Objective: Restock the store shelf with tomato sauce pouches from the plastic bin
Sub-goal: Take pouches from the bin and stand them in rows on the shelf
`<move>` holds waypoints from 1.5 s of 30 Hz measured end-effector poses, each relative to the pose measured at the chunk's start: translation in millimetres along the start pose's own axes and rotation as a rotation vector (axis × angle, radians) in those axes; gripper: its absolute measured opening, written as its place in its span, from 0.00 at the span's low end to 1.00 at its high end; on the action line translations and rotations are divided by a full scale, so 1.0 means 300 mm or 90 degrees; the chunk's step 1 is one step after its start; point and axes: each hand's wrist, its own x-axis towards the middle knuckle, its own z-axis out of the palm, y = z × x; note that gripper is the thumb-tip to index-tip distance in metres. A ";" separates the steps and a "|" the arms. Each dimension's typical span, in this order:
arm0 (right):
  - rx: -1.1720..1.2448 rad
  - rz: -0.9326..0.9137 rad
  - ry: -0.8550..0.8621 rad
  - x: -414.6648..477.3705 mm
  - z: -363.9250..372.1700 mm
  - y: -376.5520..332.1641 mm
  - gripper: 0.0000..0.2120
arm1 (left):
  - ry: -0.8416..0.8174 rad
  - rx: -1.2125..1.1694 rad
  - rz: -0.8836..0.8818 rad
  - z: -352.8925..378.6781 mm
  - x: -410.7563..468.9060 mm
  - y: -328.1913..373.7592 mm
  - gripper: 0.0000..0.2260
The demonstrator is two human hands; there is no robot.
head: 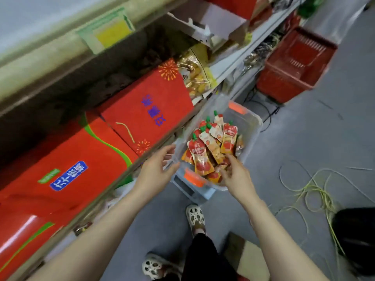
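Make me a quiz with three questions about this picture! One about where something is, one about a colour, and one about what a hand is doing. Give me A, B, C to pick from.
1. Where are the tomato sauce pouches?
A. In the clear plastic bin on the floor
B. On top of the red boxes
C. In the red basket

2. What colour are the caps on the pouches?
A. Blue
B. Green
C. White

3. What is the left hand doing?
A. Gripping a pouch
B. Held open beside the bin, holding nothing
C. Resting on a shoe

Answers:
1. A, the pouches are piled inside the bin, by the shelf's edge.
2. B, each spout shows a green cap.
3. B, its fingers are spread and empty, while the right hand reaches in among the pouches.
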 end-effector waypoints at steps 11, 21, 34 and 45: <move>-0.175 0.171 -0.118 0.856 0.082 0.319 0.25 | -0.091 0.186 -0.059 0.527 0.546 -0.170 0.28; -0.027 0.265 -0.042 1.069 0.222 0.449 0.47 | -0.159 0.384 0.096 0.640 0.724 -0.319 0.29; 0.497 0.164 -0.251 0.846 0.147 0.291 0.12 | -0.069 -0.031 -0.196 0.664 0.742 -0.196 0.19; -0.227 0.005 -0.045 0.947 0.297 0.419 0.24 | -0.017 -0.204 -0.331 0.600 0.610 -0.279 0.18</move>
